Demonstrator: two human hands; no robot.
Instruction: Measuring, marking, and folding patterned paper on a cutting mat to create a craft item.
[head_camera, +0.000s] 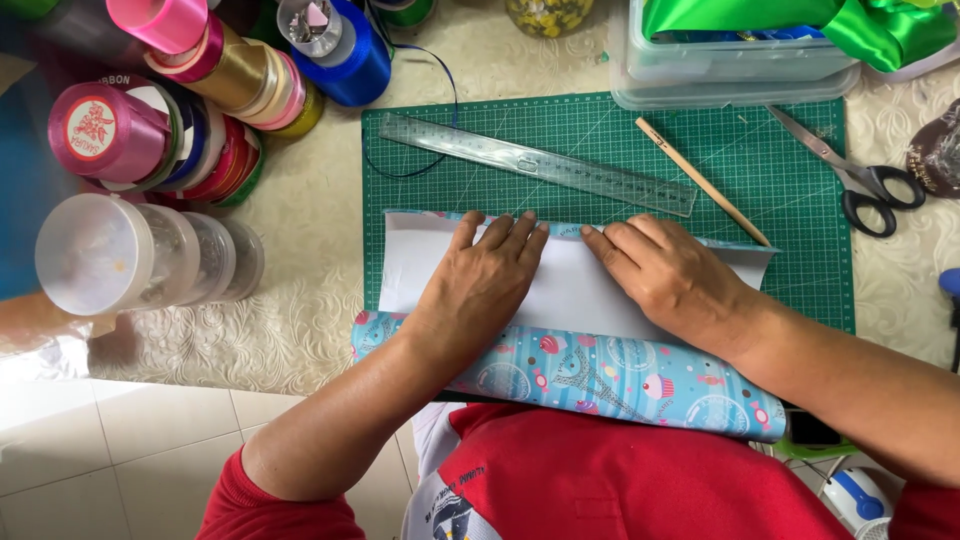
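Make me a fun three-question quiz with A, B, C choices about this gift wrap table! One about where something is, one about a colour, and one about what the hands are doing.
1. Where are the scissors?
A. On the mat's right edge
B. Under the paper
C. Among the ribbon spools

2. What colour is the cutting mat?
A. Red
B. Green
C. Yellow

3. What are the hands doing?
A. Holding the ruler
B. Cutting ribbon
C. Pressing flat on the wrapping paper

Answers:
1 A: their blades lie on the mat's right side, handles just off it.
2 B: the gridded mat is green.
3 C: the left hand and right hand lie open, fingers on the folded edge of the wrapping paper; the clear ruler lies untouched above.
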